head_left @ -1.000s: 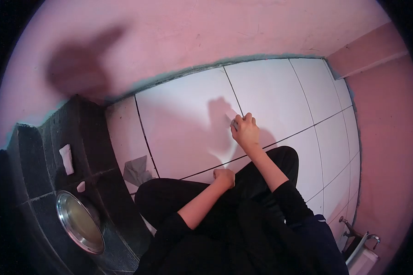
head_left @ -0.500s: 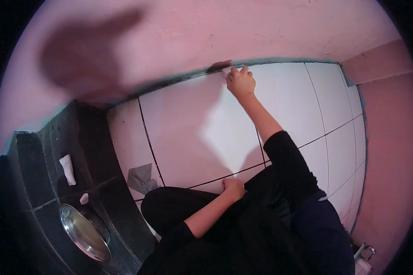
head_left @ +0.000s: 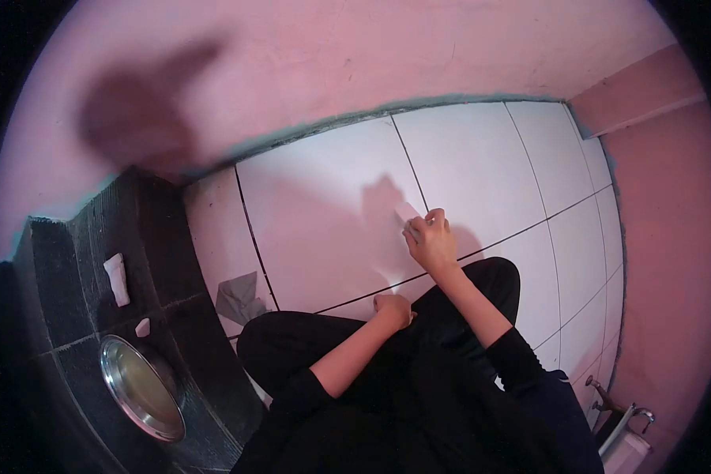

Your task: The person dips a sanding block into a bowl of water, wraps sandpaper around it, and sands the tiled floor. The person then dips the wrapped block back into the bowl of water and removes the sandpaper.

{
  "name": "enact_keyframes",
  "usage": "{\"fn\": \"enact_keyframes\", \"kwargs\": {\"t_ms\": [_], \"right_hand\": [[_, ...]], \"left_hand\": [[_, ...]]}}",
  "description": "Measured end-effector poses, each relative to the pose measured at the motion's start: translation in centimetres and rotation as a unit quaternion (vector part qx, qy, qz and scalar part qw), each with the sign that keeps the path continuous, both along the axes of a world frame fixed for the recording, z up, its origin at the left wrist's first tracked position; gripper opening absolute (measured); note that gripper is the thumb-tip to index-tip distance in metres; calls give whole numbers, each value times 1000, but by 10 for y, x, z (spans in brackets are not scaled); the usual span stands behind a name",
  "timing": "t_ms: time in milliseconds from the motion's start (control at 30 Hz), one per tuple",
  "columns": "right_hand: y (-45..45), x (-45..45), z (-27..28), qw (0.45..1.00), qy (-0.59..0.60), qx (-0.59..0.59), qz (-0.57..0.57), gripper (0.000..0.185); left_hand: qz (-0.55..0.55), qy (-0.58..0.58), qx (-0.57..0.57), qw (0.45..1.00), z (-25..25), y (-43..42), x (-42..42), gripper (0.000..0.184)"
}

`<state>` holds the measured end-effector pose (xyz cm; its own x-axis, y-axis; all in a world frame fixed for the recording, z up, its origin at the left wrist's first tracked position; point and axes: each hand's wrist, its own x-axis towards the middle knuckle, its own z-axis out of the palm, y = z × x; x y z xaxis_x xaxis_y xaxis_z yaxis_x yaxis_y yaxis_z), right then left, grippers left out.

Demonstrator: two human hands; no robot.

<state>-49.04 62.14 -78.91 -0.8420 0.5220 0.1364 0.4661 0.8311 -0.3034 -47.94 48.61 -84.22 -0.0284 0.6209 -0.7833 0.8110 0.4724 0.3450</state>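
My right hand [head_left: 432,241] grips a small white block [head_left: 406,211], which looks like a sponge, between thumb and fingers. It is over the white tiled floor [head_left: 332,182], just in front of my right knee; whether the block touches the tile I cannot tell. My left hand [head_left: 393,311] is closed in a loose fist between my legs, close to the floor, with nothing showing in it. Its palm side is hidden. A crumpled grey cloth [head_left: 240,298] lies on the floor beside my left knee.
On the black tiled step [head_left: 166,245] at left are a metal bowl [head_left: 141,387] of cloudy liquid, a rolled white piece [head_left: 117,280] and a small white scrap [head_left: 143,327]. A pink wall [head_left: 308,71] borders the floor. Metal fittings [head_left: 640,415] show at lower right.
My right hand has come back from the wall's base toward my knee, with the white block in it. My left hand has shifted only slightly.
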Motion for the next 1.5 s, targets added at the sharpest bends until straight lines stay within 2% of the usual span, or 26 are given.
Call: {"fn": "enact_keyframes", "kwargs": {"t_ms": [133, 367, 433, 500, 600, 767, 833, 933, 1033, 1133, 1267, 1333, 1400, 1500], "right_hand": [[5, -17, -11, 1000, 7, 25, -18, 19], [49, -115, -20, 995, 31, 80, -57, 16], [68, -149, -24, 993, 30, 97, -60, 16], [86, -180, -24, 993, 3, 91, -75, 23], [103, -202, -18, 995, -33, 78, -60, 23], [89, -160, -14, 998, -46, 46, -26, 22], [70, -112, -10, 999, -28, 31, 6, 15], [39, -32, -11, 999, -30, 39, 22, 17], [14, 22, -11, 999, -6, 21, 40, 21], [11, 7, -9, 999, -13, 32, -3, 19], [31, -42, -12, 999, -14, 39, -8, 19], [43, -68, -15, 999, 7, 54, 4, 14], [57, -102, -20, 998, 13, 61, 1, 14], [78, -147, -23, 997, 7, 77, -11, 17]], "left_hand": [[4, -7, -18, 1000, 3, 0, -1, 47], [1, -31, -44, 999, 1, 3, 1, 46], [43, -53, -17, 997, 1, -2, 0, 51], [49, -55, -32, 997, 2, 1, -3, 51], [40, -55, -48, 996, -2, 1, -7, 49], [5, -66, -45, 997, -13, -7, -12, 49], [13, -59, -33, 998, -8, -11, -13, 50], [11, -8, -46, 999, -1, -9, -11, 50], [17, -20, -59, 998, 9, -3, -8, 49], [-13, -34, -51, 998, 10, -1, -4, 42], [-7, -28, -58, 998, 15, 4, -1, 35], [-38, -22, -77, 996, 13, 6, 3, 30], [-39, -19, -76, 996, -2, 5, 12, 29], [-17, -37, -80, 996, 3, 6, 6, 30]]}}
